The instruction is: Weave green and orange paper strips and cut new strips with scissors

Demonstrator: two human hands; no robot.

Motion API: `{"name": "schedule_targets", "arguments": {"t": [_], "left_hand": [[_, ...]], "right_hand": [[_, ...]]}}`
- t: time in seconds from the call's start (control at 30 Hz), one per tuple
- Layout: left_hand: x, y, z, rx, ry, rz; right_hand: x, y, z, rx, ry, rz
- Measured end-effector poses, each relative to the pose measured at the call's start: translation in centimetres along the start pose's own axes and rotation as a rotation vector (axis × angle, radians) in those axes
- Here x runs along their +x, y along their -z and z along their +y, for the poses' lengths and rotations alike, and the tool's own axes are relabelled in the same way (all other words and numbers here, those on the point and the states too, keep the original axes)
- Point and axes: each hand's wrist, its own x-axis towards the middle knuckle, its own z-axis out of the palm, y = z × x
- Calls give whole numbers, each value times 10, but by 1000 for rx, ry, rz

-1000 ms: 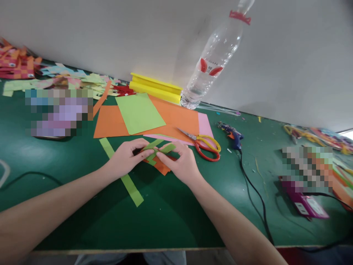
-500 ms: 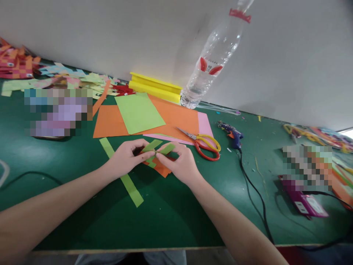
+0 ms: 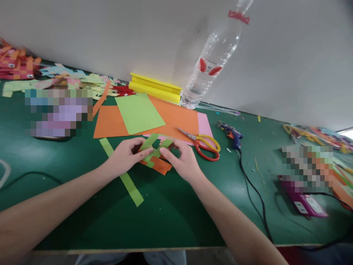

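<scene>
Nearest: a loose, flat light-green paper strip [image 3: 131,189] lies diag. on the dk-green table [image 3: 176,224], passing beneath the L hand [image 3: 127,156], ends showing either side. Woven green-and-orange paper-strip piece [image 3: 162,165] is btwn the two hands, at the fingertips. L hand pinches its L side, thumb on top; R hand [image 3: 184,162] pinches a green strip end on its R side, thumb vs. curled fingers. Just R of R hand: metal scissors w/ red & yellow handles [image 3: 196,138], spread a bit. Just beyond both hands: flat rect. orange paper sheet [image 3: 179,114] w/ light-green paper sheet [image 3: 140,114] on top. Farther, R of R hand: blue corded glue gun [image 3: 234,137]. Farthest, past the sheets: tall clear plastic bottle [image 3: 211,62].
</scene>
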Motion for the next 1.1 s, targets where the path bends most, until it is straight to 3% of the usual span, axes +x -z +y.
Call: {"name": "schedule_targets", "arguments": {"t": [0.1, 0.23, 0.47, 0.6, 0.73, 0.93, 1.1], "left_hand": [[0, 1, 1, -75, 54, 86], [0, 4, -1, -87, 84, 183], [2, 5, -4, -387, 101, 184], [2, 4, -3, -508, 122, 196], [2, 3, -2, -622, 174, 167], [2, 2, -2, -782, 218, 87], [1, 1, -7, -780, 125, -42]], "right_hand": [[2, 4, 3, 40, -36, 21], [4, 5, 8, 116, -70, -46], [6, 8, 12, 407, -203, -225], [8, 8, 11, 578, -252, -241], [8, 8, 13, 728, -296, -231], [5, 8, 9, 941, -472, -267], [1, 1, 5, 1019, -429, -367]]}}
